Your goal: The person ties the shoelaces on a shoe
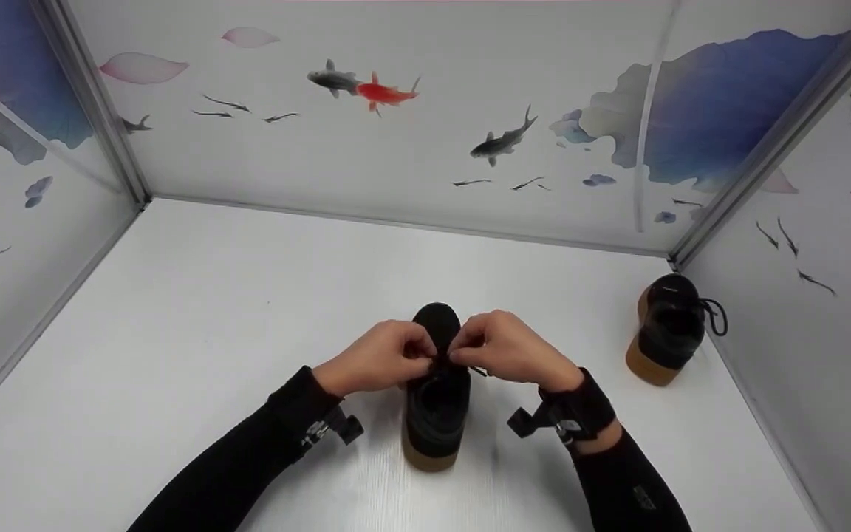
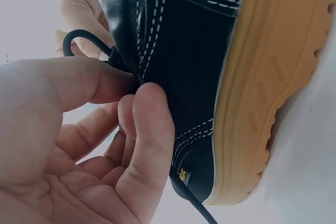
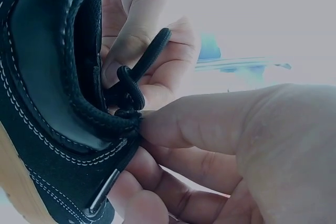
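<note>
A black shoe (image 1: 434, 436) with white stitching and a tan sole (image 2: 262, 77) stands in front of me, its toe pointing away. Over its laced front, my left hand (image 1: 377, 360) and right hand (image 1: 514, 349) meet from either side. The left thumb and forefinger pinch the black shoelace (image 3: 149, 56) by the tongue, their tips partly hidden. On the other side, the right thumb and forefinger pinch the shoelace low at the knot, against the shoe's edge. A small lace loop (image 2: 79, 32) stands up between the hands in the left wrist view. One lace end hangs beside the toe.
A second black shoe (image 1: 668, 332) with a tan sole stands by the right wall, its lace loop (image 1: 721, 318) sticking out to the side. Panels painted with fish enclose the white surface (image 1: 196, 310) at the back (image 1: 396, 162), left and right.
</note>
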`<state>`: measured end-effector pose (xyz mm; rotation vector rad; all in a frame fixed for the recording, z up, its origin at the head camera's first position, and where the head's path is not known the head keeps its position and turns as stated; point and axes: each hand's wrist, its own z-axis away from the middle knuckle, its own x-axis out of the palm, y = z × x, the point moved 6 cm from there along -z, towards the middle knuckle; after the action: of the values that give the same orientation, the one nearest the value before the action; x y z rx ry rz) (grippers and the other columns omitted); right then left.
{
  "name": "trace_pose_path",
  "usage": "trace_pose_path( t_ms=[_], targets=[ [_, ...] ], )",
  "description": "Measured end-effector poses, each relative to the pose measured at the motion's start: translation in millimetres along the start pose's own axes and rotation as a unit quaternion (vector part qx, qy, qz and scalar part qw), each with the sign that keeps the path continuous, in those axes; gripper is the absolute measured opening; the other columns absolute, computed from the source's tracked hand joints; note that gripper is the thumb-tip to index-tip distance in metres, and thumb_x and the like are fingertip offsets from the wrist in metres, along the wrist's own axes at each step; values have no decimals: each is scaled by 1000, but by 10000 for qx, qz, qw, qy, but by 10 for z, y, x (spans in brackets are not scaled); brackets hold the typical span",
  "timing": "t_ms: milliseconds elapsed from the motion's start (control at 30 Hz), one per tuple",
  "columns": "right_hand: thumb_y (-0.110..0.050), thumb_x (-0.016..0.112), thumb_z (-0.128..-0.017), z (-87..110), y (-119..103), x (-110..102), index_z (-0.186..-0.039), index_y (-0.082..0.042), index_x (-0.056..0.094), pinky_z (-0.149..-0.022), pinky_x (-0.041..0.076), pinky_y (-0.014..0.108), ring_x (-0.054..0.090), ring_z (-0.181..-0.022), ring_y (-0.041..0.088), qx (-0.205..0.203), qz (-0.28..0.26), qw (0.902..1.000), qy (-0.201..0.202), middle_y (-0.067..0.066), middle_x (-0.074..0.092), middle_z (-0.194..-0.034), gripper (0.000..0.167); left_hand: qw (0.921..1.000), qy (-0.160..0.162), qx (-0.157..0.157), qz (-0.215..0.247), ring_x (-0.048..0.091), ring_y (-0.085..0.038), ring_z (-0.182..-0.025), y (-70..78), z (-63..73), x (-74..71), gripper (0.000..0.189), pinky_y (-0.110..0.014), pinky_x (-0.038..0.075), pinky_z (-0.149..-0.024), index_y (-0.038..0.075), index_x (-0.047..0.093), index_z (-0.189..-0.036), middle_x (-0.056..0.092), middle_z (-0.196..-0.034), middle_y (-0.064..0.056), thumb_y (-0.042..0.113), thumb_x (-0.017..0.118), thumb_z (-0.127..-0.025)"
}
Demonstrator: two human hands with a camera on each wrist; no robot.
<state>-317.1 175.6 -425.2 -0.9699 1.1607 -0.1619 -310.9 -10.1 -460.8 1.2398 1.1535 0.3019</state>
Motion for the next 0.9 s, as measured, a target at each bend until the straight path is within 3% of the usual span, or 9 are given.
trace_pose_path(
  t_ms=[367,633,900],
  targets=[
    [-12,77,-101,-2,-9,-2,-100,-20,85,-59,50,26,60,-62,10,1,74,10000,-49,-7,69,-80,11,9995,-228,-197,130,66,-12,-61,-27,19,-16,9,-31,60,-57,6,74,-99,70,-89,0,0,69,-96],
    [-11,78,-100,-2,-17,-3,-102,-18,85,-60,51,27,61,-65,11,-118,170,9998,-42,-7,72,-85,11,9995,-221,-225,9,62,-11,-58,-45,15,-45,9,-29,55,-55,9,75,-96,69,-85,3,2,69,-94],
    [-12,82,-98,12,-77,8,-106,-17,86,-74,53,29,65,-87,12,-610,572,9965,-32,-10,76,-97,10,9998,-118,-137,-83,60,-8,-60,-73,-3,-63,9,-28,53,-56,10,78,-94,70,-85,5,4,72,-92]
  ],
)
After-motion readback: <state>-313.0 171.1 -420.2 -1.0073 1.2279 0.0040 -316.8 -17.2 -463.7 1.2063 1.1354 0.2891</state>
